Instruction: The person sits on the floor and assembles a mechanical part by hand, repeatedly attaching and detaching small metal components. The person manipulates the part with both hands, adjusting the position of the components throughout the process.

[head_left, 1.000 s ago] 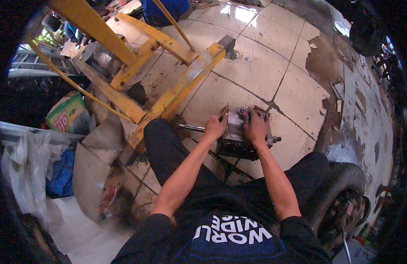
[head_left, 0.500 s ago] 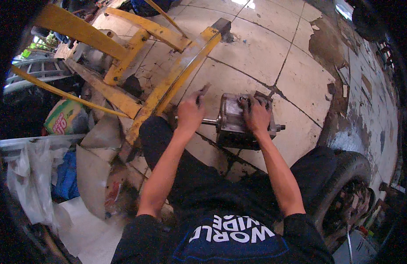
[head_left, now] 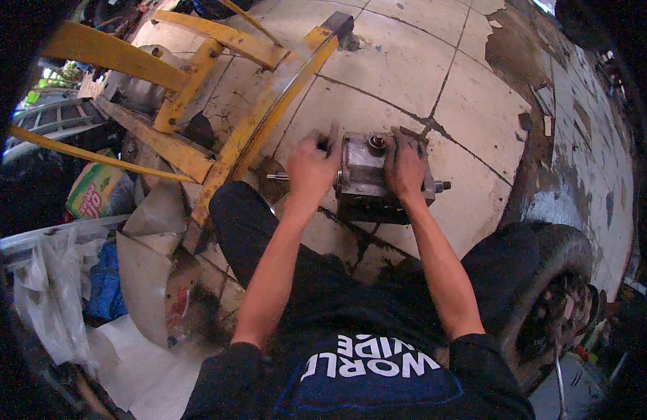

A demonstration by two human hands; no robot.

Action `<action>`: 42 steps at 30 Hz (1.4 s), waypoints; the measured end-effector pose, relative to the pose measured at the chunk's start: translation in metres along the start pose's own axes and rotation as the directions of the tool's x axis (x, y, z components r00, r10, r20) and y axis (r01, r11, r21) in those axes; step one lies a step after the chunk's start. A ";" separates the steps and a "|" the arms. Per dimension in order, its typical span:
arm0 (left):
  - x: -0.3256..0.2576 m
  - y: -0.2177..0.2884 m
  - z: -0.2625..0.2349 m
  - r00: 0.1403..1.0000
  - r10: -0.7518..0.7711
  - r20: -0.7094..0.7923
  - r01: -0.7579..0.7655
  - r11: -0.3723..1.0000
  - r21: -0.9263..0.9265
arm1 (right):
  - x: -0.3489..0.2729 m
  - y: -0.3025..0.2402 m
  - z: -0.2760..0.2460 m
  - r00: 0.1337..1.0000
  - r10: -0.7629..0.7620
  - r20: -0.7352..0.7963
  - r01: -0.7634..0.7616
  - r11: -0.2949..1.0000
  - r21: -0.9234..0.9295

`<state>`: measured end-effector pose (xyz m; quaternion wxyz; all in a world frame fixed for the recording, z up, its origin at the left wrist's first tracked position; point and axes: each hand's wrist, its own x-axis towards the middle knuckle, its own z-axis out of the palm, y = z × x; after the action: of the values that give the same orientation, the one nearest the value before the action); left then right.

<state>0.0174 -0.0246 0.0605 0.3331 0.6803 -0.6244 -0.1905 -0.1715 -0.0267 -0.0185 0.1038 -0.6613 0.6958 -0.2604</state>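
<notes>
A grey metal gearbox (head_left: pixel 362 155) rests on the tiled floor between my legs, with a round plug (head_left: pixel 376 142) on top. From its left side a shiny shaft (head_left: pixel 279 177) sticks out; a short dark stub (head_left: pixel 442 187) shows on its right. My right hand (head_left: pixel 406 164) is laid over the right part of the housing, fingers gripping its top. Beside the left face, over the shaft, is my left hand (head_left: pixel 315 166) with curled fingers. A thin blurred shape rises from those fingers; I cannot make out what it is.
A yellow steel frame (head_left: pixel 267 115) stands on the floor to the left. Cardboard (head_left: pixel 152 262), clear plastic sheeting (head_left: pixel 50 287) and a blue bag (head_left: pixel 106 283) lie nearer on that side. A wheel with a tyre (head_left: pixel 558 294) is by my right leg. Broken flooring (head_left: pixel 512 56) runs along the right.
My left hand has moved right along the shaft, closer to the housing, uncovering the shaft's end. My right hand has shifted slightly, and the top plug now shows more fully.
</notes>
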 end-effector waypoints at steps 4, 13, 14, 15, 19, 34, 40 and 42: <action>0.018 0.015 0.039 0.970 -0.192 0.152 0.173 0.976 0.132 | 0.002 -0.001 0.000 0.999 0.040 -0.003 -0.040 0.999 0.036; 0.010 -0.017 0.037 0.736 0.425 0.527 -0.537 0.841 0.071 | 0.003 -0.001 -0.001 0.993 0.095 0.065 -0.097 0.995 0.038; 0.013 -0.025 0.032 0.685 0.461 0.564 -0.545 0.838 -0.023 | 0.002 -0.004 -0.002 0.996 0.077 0.053 -0.080 0.996 0.048; 0.015 -0.030 0.029 0.632 0.498 0.594 -0.545 0.830 -0.116 | 0.000 -0.006 -0.004 0.997 0.059 0.040 -0.061 0.996 0.059; 0.003 -0.024 0.041 0.722 0.271 0.636 -0.452 0.881 0.137 | 0.001 -0.008 -0.007 0.995 0.068 0.070 -0.070 0.997 0.022; 0.001 -0.052 0.113 0.868 0.428 0.251 -0.485 0.625 0.611 | 0.000 -0.012 -0.004 0.991 0.099 0.085 -0.111 0.981 0.156; -0.022 0.040 0.087 0.916 -0.014 0.401 -0.116 0.948 0.297 | 0.003 0.019 0.014 0.985 0.151 -0.088 -0.116 0.940 0.322; -0.011 0.015 0.098 0.935 0.022 0.354 -0.134 0.946 0.296 | 0.002 0.005 0.002 0.970 0.230 0.083 -0.242 0.848 0.472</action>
<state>-0.0613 -0.0354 -0.0003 0.1125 0.6549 -0.7225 -0.1912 -0.1749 -0.0288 -0.0227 0.3032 -0.5275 0.6845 -0.4018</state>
